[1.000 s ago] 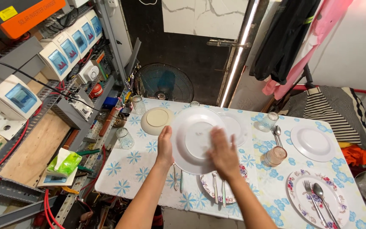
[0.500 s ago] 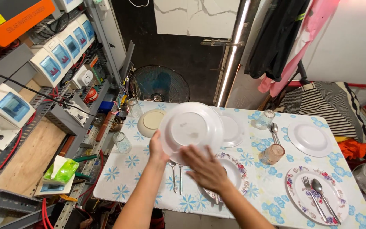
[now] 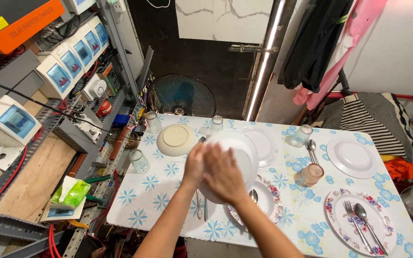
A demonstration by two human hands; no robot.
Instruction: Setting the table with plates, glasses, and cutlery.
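While both hands (image 3: 213,172) keep their grip, the white plate (image 3: 242,150) tilts between them.

We see a table (image 3: 158,200) under a cloth with blue flowers. On it lie an upturned cream bowl (image 3: 175,139), a clear glass (image 3: 139,161), a pink tumbler (image 3: 310,175), a plain white plate (image 3: 353,158) and a floral plate (image 3: 359,225) bearing a fork and spoon. Behind stands a blue fan (image 3: 181,95). A green packet (image 3: 70,192) rests on the shelf at left.
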